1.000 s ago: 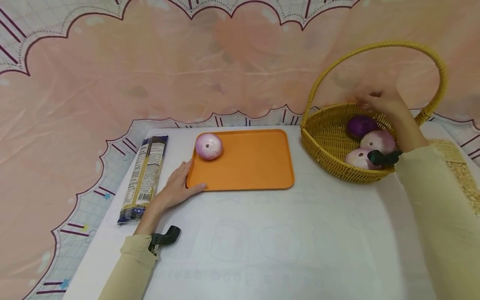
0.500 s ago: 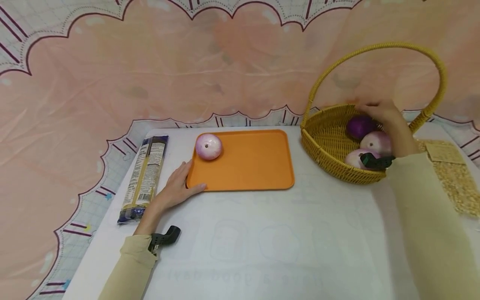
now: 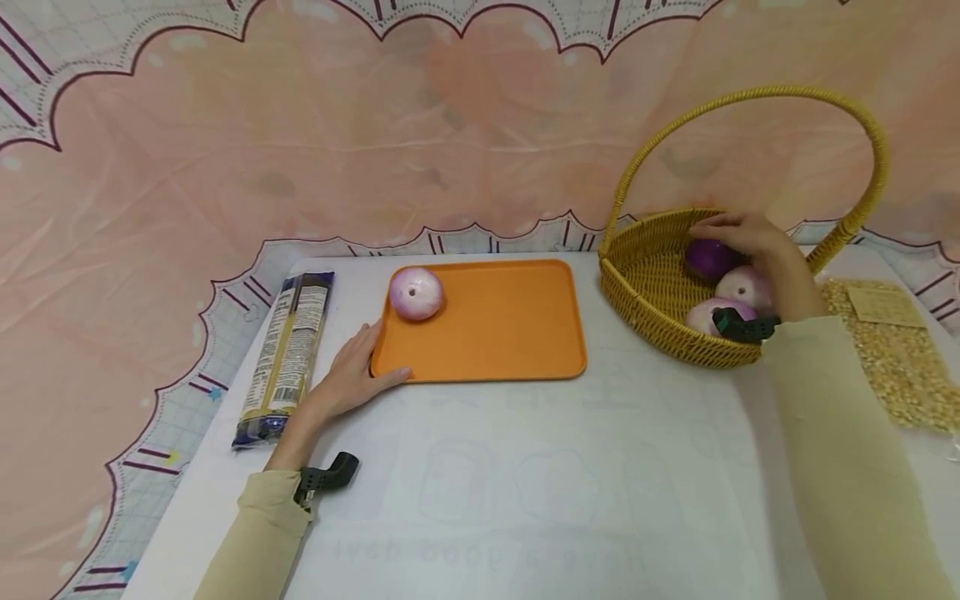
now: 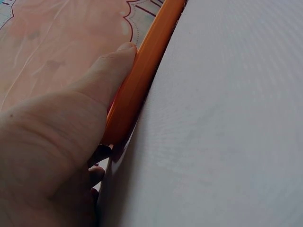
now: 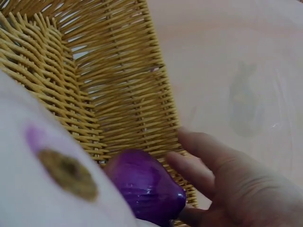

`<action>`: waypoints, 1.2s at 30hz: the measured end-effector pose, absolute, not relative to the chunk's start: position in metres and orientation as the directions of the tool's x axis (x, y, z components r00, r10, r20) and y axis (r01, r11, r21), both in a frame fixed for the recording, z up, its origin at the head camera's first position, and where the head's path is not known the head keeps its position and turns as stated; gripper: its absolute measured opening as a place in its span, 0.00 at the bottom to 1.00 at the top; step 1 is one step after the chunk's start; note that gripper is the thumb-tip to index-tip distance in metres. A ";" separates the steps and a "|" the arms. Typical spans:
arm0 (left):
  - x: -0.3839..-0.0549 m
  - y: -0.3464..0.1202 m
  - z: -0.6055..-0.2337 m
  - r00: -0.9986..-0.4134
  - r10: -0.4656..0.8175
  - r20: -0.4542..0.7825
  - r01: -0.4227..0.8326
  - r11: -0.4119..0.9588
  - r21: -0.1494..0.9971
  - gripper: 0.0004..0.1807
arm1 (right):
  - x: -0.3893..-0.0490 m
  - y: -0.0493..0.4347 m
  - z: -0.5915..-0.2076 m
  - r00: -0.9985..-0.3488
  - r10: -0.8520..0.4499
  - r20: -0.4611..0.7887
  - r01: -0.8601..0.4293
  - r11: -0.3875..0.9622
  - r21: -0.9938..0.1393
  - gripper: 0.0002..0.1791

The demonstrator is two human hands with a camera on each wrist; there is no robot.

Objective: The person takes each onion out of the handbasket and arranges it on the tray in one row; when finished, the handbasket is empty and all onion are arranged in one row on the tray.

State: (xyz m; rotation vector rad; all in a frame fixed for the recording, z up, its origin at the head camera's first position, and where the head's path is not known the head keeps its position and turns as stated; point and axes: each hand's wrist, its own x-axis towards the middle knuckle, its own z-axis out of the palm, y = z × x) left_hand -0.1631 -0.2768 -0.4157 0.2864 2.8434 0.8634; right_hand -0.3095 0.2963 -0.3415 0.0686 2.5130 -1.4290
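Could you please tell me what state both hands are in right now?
Left hand: open, touching the orange tray at its near-left corner.
Right hand: open, at the purple onion in the basket; whether they touch cannot be told.

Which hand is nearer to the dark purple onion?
Right: the right hand is close beside the dark purple onion; the left hand is at the left end of the orange tray.

1. Yellow woven basket with arched handle, upright.
2. Shallow orange rectangular tray, flat, left of the basket.
3. Glossy dark-purple rounded onion, inside the basket, towards its back.
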 end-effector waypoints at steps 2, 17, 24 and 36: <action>-0.163 -0.277 -0.416 -0.969 0.227 -0.095 0.135 0.816 0.563 0.54 | -0.309 0.297 -0.342 -0.952 -0.094 -0.291 0.190 0.564 -0.804 0.03; -0.164 -0.277 -0.416 -0.970 0.219 -0.107 0.124 0.820 0.559 0.55 | -0.311 0.295 -0.342 -0.918 -0.164 -0.360 0.122 0.750 -0.651 0.43; -0.163 -0.276 -0.415 -0.970 0.218 -0.110 0.121 0.821 0.558 0.55 | -0.310 0.294 -0.345 -0.922 -0.167 -0.350 0.105 0.761 -0.641 0.44; -0.163 -0.275 -0.414 -0.970 0.228 -0.086 0.142 0.816 0.561 0.53 | -0.307 0.292 -0.343 -0.922 -0.145 -0.358 0.139 0.740 -0.658 0.44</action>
